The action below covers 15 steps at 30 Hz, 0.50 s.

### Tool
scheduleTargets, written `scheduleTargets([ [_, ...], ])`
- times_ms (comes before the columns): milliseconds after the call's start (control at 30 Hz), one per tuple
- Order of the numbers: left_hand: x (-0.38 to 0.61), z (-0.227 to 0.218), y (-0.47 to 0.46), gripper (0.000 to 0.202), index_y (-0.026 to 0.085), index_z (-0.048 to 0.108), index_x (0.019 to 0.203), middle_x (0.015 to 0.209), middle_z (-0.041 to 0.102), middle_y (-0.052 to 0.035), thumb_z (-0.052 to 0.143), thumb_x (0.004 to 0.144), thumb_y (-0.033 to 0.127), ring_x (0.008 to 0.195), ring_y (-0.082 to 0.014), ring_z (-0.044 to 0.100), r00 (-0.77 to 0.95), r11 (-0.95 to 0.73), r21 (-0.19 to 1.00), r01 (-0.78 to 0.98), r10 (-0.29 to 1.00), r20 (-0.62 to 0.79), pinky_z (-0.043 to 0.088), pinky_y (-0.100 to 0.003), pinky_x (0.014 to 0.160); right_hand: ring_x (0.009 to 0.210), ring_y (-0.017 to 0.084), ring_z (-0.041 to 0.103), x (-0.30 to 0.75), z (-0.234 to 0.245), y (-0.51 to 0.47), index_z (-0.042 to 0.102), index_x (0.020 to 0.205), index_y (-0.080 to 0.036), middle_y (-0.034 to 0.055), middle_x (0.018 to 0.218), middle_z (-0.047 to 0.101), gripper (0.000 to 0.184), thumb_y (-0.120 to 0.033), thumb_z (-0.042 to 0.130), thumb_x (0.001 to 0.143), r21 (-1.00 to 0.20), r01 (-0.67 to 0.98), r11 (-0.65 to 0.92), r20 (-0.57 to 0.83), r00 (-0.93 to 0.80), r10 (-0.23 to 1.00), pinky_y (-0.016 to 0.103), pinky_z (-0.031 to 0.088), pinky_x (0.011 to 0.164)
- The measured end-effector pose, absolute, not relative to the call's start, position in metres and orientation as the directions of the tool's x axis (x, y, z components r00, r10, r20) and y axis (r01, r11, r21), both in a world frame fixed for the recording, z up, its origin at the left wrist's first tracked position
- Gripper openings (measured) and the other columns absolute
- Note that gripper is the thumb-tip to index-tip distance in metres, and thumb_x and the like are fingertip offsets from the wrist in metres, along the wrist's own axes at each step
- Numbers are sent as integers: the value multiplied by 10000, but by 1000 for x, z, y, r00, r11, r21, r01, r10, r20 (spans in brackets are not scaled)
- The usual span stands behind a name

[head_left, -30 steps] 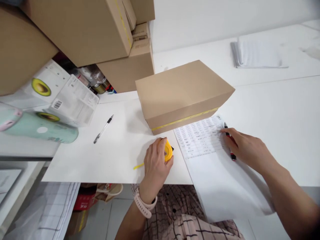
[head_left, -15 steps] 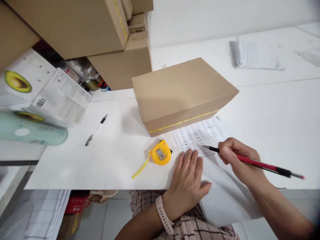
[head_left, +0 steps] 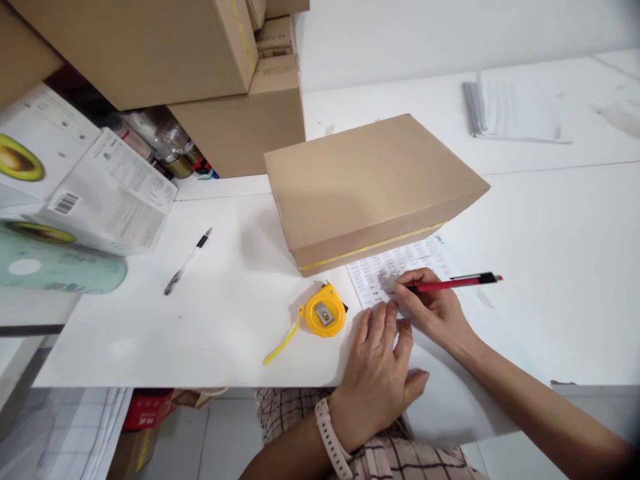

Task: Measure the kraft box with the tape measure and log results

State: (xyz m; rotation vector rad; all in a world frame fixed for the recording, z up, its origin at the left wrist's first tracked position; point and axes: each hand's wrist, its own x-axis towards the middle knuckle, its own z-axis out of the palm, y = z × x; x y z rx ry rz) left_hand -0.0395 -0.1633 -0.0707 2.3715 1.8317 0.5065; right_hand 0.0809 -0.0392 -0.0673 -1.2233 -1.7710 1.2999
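Observation:
My right hand (head_left: 437, 310) grips a red and black pen (head_left: 450, 283), its tip hidden behind my fingers, down at a printed sheet (head_left: 377, 273). Rows of small text cover the sheet, and its lower part hangs over the table's front edge. My left hand (head_left: 383, 360) lies flat on the paper with fingers stretched and thumb apart, holding nothing. Just left of that hand rests a yellow tape measure (head_left: 325, 312) with a yellow strap. A closed cardboard box (head_left: 370, 187) stands behind the sheet, at its top edge.
A clear pen with black ends (head_left: 187, 262) lies on the white table (head_left: 225, 333). Stacked cardboard boxes (head_left: 240, 130), avocado-printed cartons (head_left: 110, 193) and a pale green cylinder (head_left: 60, 260) crowd the left. A pile of papers (head_left: 517, 107) sits at the back right.
My right hand has moved left and down onto the sheet with the pen, close to my left fingers. The pen's back end has swung upward. My left hand stays on the paper.

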Motion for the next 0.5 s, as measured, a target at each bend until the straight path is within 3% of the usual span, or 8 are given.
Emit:
scheduleTargets([
  [133,-41,-70,-163,674,51,475,1412,1540,430,-239,448,984,571,1481,-357,335,225,-272,277,922,956,190,276,-499,1207,576,144,582,82,-71,-41,601,816,-218,0,667,626,242,-426,714,865,-920,374,119,-4,-312,950,273,461,523],
  [267,-42,-69,-163,687,51,461,1427,1544,427,-234,452,983,574,1480,-351,336,226,-271,287,919,958,179,278,-493,1207,519,111,469,84,-76,-41,484,708,-230,-40,590,519,285,-351,661,895,-890,399,223,81,-341,936,267,399,502],
  [367,-41,-68,-164,686,49,460,1429,1543,429,-233,458,983,570,1481,-349,335,225,-271,291,918,957,182,271,-486,1212,519,105,427,84,-77,-41,438,694,-235,-54,579,453,290,-301,617,913,-884,389,260,107,-373,922,264,375,503],
  [500,-41,-67,-164,689,51,460,1432,1533,442,-229,456,982,573,1476,-348,343,225,-271,291,917,957,182,271,-480,1212,536,112,451,83,-76,-40,457,709,-234,-48,590,482,272,-315,612,917,-874,419,245,76,-381,922,266,390,514],
])
